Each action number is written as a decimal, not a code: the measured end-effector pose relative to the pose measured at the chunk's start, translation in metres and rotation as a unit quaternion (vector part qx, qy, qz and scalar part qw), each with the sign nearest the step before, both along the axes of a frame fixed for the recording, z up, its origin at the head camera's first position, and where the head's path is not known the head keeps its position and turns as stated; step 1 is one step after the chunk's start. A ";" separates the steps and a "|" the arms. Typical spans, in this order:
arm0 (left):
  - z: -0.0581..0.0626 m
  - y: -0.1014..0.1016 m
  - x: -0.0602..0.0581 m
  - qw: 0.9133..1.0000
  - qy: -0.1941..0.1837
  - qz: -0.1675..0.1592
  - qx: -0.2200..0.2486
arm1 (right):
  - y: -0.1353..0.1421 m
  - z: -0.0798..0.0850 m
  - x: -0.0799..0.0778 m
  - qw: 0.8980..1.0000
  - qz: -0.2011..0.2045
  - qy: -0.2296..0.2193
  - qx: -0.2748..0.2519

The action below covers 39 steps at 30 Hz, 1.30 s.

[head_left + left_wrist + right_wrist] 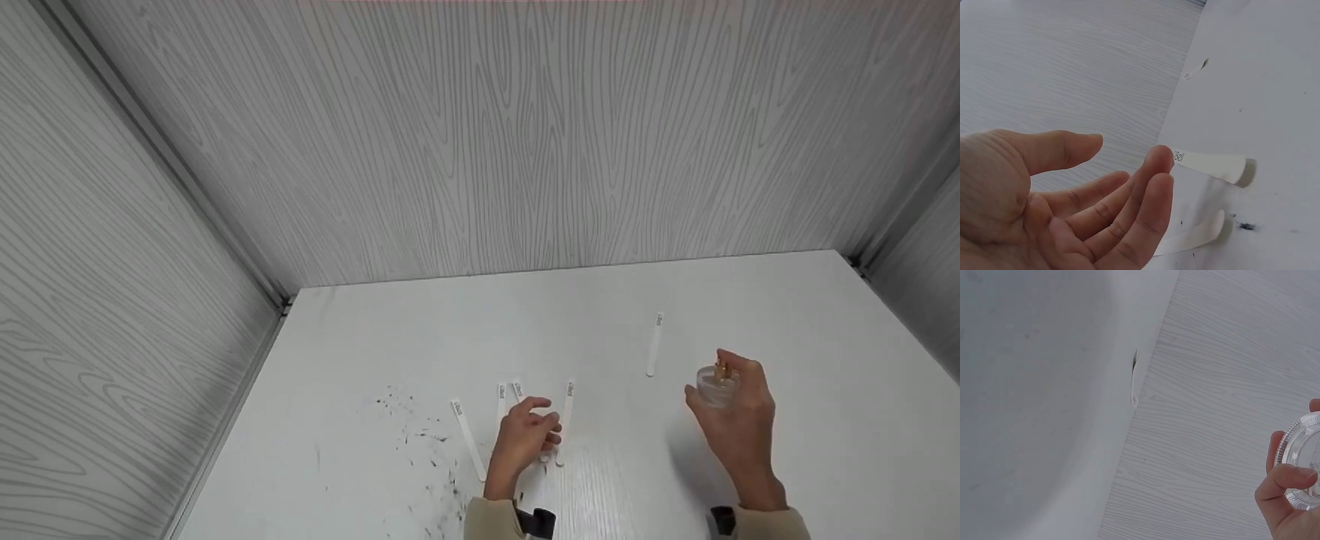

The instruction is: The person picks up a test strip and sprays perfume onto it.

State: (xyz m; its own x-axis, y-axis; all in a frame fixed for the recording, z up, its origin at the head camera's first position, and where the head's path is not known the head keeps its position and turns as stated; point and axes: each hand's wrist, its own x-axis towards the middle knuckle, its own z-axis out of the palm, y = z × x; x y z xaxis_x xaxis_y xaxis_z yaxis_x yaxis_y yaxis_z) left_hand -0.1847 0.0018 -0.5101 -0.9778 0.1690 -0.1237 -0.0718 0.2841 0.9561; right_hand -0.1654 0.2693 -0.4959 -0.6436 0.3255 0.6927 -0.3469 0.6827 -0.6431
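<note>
My right hand (742, 424) grips a clear glass perfume bottle (710, 391) above the right side of the table, its index finger at the gold top (721, 371). Ribbed glass of that perfume bottle (1292, 444) shows at the edge of the right wrist view, thumb laid across it. Loosely curled and holding nothing, my left hand (523, 439) hovers over several white paper test strips. Around it are a left strip (469, 442), one behind the fingers (501, 397) and a right strip (567, 412). Printed lettering marks a strip (1207, 166) beyond the left fingertips.
One more white strip (655, 346) lies apart, farther back and left of the bottle. Dark smudges (431, 436) spot the white table (337, 360) left of the left hand. Grey wood-grain panels (510, 150) wall in the table's back and sides.
</note>
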 end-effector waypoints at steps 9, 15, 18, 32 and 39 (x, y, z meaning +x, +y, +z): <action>-0.006 0.002 0.001 1.000 -0.012 0.007 -0.001 | -0.001 0.000 -0.001 1.000 0.006 -0.004 0.002; -0.011 0.004 0.001 1.000 -0.010 0.021 -0.008 | -0.002 0.001 0.000 1.000 0.002 -0.004 0.003; -0.012 0.005 0.001 1.000 -0.005 0.020 -0.016 | 0.000 0.002 0.001 1.000 -0.003 -0.001 0.003; -0.022 0.009 -0.004 0.994 0.025 0.047 -0.096 | -0.003 0.000 0.001 1.000 -0.009 -0.020 -0.005; -0.018 0.012 -0.005 0.990 0.065 0.049 -0.116 | -0.002 0.001 0.001 1.000 -0.003 -0.005 0.012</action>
